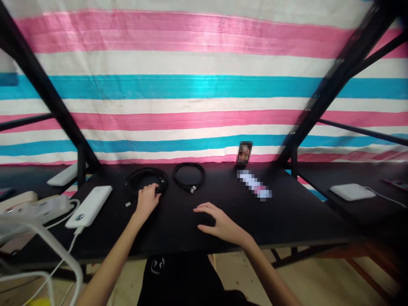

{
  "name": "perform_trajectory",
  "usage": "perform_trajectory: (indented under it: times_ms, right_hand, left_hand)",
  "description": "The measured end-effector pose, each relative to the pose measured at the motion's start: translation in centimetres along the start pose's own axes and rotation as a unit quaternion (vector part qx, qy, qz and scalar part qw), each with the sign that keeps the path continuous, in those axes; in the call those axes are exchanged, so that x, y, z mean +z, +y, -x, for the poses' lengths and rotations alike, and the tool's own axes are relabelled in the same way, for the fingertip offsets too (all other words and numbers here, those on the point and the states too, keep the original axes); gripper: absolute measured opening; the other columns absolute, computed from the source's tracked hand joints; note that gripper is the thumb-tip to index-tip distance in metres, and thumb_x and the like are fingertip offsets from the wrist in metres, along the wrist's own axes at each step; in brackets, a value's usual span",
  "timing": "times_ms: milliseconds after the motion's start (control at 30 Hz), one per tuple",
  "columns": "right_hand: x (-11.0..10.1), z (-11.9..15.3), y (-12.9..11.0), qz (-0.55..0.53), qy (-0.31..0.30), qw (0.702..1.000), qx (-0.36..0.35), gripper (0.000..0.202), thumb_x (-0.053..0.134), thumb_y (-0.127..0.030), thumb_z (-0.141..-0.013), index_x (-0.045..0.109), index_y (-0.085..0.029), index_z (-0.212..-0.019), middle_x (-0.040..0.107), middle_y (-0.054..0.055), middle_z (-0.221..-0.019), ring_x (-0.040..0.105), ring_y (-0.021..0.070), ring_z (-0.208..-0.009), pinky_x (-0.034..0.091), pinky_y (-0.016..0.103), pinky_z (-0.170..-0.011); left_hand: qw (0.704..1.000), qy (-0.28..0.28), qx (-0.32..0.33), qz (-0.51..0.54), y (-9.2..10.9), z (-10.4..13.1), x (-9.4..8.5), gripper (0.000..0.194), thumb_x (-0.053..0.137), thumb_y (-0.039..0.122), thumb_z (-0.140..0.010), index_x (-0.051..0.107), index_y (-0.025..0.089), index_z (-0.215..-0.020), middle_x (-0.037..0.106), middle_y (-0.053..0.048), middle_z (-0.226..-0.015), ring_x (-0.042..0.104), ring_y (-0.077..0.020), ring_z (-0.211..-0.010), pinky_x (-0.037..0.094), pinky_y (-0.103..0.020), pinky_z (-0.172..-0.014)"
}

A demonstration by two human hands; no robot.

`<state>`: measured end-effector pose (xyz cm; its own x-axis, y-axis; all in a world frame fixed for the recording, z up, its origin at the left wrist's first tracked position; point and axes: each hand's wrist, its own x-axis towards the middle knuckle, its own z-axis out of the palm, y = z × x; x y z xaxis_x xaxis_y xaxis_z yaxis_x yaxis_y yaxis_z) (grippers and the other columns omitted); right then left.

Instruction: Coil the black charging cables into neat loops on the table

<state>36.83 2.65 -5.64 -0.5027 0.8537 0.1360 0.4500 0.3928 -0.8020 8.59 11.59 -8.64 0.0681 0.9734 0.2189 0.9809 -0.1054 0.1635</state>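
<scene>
On the left of the black table, my left hand (149, 197) has its fingers closed on a coiled black cable (142, 171). Part of that coil lies under the fingers and cannot be seen. A small pale piece (128, 204) rests just left of my wrist, its kind too small to tell. To the right of the held coil lies a second black cable (202, 171), looped in a ring, with a light metal plug (193, 189) at its front. My right hand (216, 221) is held over the table's middle, thumb and fingers apart, holding nothing.
A white power bank (91, 207) with a white cord lies at the left. Beyond it is a white power strip (47, 209). Blurred-out items (255, 185) sit at the right rear. Black frame bars (331, 80) slant up on both sides before a striped sheet (191, 85).
</scene>
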Motion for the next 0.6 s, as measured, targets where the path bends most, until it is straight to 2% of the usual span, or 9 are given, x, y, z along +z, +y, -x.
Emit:
perform_trajectory:
  times_ms: [200, 300, 400, 500, 600]
  right_hand:
    - [1.9, -0.5, -1.8, 0.042, 0.049, 0.998, -0.023, 0.033, 0.063, -0.028, -0.081, 0.062, -0.025, -0.114, 0.059, 0.007, -0.117, 0.056, 0.0208, -0.111, 0.042, 0.038, -0.099]
    - [1.7, -1.3, -1.9, 0.101, 0.047, 0.994, -0.019, 0.033, 0.062, -0.029, -0.082, 0.062, -0.026, -0.114, 0.06, 0.006, -0.118, 0.057, 0.021, -0.109, 0.045, 0.037, -0.094]
    - [1.3, -4.3, -1.0, 0.216, 0.039, 0.975, 0.012, 0.037, 0.061, -0.025, -0.082, 0.06, -0.023, -0.119, 0.058, 0.009, -0.123, 0.055, 0.0222, -0.113, 0.044, 0.036, -0.093]
    - [1.3, -8.4, 0.9, 0.25, 0.053, 0.966, 0.047, 0.045, 0.059, -0.016, -0.081, 0.055, -0.015, -0.126, 0.053, 0.015, -0.13, 0.05, 0.0267, -0.119, 0.039, 0.04, -0.095]
    - [1.8, -11.0, 2.9, 0.269, 0.074, 0.958, 0.065, 0.043, 0.055, -0.014, -0.084, 0.053, -0.013, -0.127, 0.055, 0.017, -0.128, 0.047, 0.0272, -0.12, 0.034, 0.042, -0.097]
  left_hand:
    - [0.999, 0.028, 0.018, 0.034, 0.6, 1.9, -1.2, 0.021, 0.048, 0.03, -0.089, 0.062, 0.017, -0.098, 0.065, -0.012, -0.098, 0.057, -0.0282, -0.098, 0.038, -0.038, -0.084]
    - [0.998, 0.05, 0.018, 0.042, 0.8, 2.0, -1.7, 0.024, 0.048, 0.026, -0.089, 0.06, 0.016, -0.108, 0.061, -0.014, -0.106, 0.052, -0.0307, -0.106, 0.035, -0.042, -0.09]
    - [0.996, 0.041, 0.04, 0.065, 1.7, 2.0, -0.9, 0.035, 0.053, 0.029, -0.087, 0.055, 0.019, -0.121, 0.058, -0.013, -0.115, 0.048, -0.0303, -0.112, 0.032, -0.043, -0.095]
    - [0.994, 0.017, 0.044, 0.103, 1.9, 1.4, 0.7, 0.04, 0.055, 0.022, -0.086, 0.055, 0.022, -0.126, 0.058, -0.013, -0.118, 0.048, -0.03, -0.113, 0.03, -0.045, -0.098]
    - [0.988, 0.013, 0.018, 0.155, 1.0, 0.3, 1.3, 0.044, 0.051, 0.013, -0.085, 0.055, 0.023, -0.127, 0.055, -0.015, -0.124, 0.044, -0.0319, -0.12, 0.026, -0.05, -0.101]
